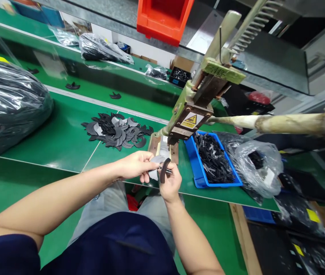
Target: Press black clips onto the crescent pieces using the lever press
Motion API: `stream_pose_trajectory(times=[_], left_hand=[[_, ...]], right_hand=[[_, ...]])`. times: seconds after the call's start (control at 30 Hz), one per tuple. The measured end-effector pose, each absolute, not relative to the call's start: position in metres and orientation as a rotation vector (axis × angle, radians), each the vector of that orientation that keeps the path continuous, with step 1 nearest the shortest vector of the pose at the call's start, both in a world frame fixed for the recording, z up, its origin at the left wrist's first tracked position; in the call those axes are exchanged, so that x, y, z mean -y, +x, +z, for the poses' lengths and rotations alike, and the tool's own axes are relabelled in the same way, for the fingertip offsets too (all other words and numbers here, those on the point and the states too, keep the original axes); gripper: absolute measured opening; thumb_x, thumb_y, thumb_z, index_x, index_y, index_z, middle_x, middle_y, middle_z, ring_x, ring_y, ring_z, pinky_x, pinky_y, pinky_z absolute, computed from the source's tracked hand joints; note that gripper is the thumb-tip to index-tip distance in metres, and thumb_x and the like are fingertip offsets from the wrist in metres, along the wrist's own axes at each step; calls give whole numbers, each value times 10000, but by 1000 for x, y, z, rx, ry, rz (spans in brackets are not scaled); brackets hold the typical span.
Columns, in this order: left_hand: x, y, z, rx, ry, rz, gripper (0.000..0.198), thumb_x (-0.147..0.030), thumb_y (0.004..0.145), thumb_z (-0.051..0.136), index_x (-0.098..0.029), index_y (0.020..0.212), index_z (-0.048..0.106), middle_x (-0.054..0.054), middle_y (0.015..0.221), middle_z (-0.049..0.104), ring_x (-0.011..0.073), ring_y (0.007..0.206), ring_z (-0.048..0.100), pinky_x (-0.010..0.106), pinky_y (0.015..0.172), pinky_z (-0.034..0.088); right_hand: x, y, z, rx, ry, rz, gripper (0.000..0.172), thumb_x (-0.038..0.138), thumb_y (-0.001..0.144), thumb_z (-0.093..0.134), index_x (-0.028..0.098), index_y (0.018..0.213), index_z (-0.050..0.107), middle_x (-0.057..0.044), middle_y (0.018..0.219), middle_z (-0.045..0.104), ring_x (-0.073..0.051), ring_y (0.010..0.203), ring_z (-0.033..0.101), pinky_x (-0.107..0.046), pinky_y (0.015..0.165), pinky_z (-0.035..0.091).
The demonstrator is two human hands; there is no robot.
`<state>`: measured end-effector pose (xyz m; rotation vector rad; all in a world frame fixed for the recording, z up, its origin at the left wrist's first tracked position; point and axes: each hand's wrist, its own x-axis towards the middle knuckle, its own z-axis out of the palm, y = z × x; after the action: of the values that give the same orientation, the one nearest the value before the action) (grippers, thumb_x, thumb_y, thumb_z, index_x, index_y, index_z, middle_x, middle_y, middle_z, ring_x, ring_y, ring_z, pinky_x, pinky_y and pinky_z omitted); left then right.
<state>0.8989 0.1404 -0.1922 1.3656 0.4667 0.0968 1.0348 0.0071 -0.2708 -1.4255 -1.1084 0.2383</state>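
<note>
My left hand [136,165] is closed on a grey curved piece [154,172], gripped between thumb and fingers. My right hand [171,183] is closed round a dark curved strip [164,170], with a small dark rod-like part beside it. Both hands meet at the table's front edge, just before the base of a green hand press [189,118]. To the left of the press lies a loose pile of grey and black curved pieces [119,131]. A blue bin [198,181] filled with small black parts stands to the right of the press.
A large plastic bag of dark parts [10,107] sits at the left. The press's long lever [277,123] sticks out to the right, above a clear plastic bag [258,164]. An orange bin [162,32] hangs from the shelf above. A few black pieces lie on the conveyor behind.
</note>
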Motion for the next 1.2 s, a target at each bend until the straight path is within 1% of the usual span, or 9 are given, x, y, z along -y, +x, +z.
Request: stream_pose_trajectory(times=[0.1,0.2,0.33,0.4,0.47,0.6,0.73,0.97,1.2], left_hand=[[-147,900,-197,-480,1402,82,541,-683,794,812,-223,802,529,-10,548,642,170,481,666,237,465,492],[-151,898,-201,-516,1563,162,468,-642,867,753,-224,850,542,-10,598,646,172,533,657,256,507,492],[-147,894,-198,-569,1947,525,308,-525,939,708,-227,974,638,27,895,691,174,769,649,295,696,522],[-143,894,-196,-508,2151,623,278,-500,939,714,-227,916,667,46,950,671,205,892,627,333,820,515],[-140,896,-198,-439,2279,623,286,-467,943,713,-223,807,653,51,893,637,226,918,596,360,873,488],[-143,903,-211,-459,2233,558,350,-418,959,682,-211,692,589,31,821,568,205,841,559,336,802,457],[-150,906,-222,-456,1985,430,390,-474,927,702,-199,672,589,1,815,529,163,761,539,299,745,445],[-152,902,-215,-423,1845,413,438,-515,910,708,-194,651,560,-14,787,506,142,744,503,269,722,420],[-150,902,-208,-421,1854,406,460,-527,911,698,-192,646,526,-16,779,494,138,733,480,271,705,401]], right_hand=[[-3,1042,-263,1221,-1485,199,118,337,1007,594,235,1051,634,-44,939,711,-186,837,680,-350,788,577],[1,1054,-252,1380,-1541,141,144,336,1004,586,235,1069,666,-67,972,736,-209,885,679,-383,843,557],[3,1063,-246,1545,-1603,57,134,311,1015,566,230,1008,672,-68,911,718,-212,841,635,-381,805,508],[3,1064,-248,1602,-1620,24,132,300,1019,568,229,957,660,-58,865,692,-205,804,605,-368,768,486],[3,1064,-250,1655,-1622,-3,143,283,1023,565,229,920,646,-49,831,666,-198,776,584,-356,735,468],[5,1063,-251,1750,-1577,-49,134,245,1034,530,224,1017,661,-54,853,682,-193,773,603,-347,712,483],[8,1064,-251,1804,-1506,-68,164,220,1028,535,224,1120,671,-78,941,736,-197,835,667,-348,753,538],[10,1062,-250,1683,-1569,-1,79,269,1025,586,227,1058,645,-54,920,747,-179,816,694,-329,755,568],[9,1060,-249,1701,-1458,-50,103,214,997,587,222,1081,647,-71,928,731,-199,838,679,-358,769,565]])
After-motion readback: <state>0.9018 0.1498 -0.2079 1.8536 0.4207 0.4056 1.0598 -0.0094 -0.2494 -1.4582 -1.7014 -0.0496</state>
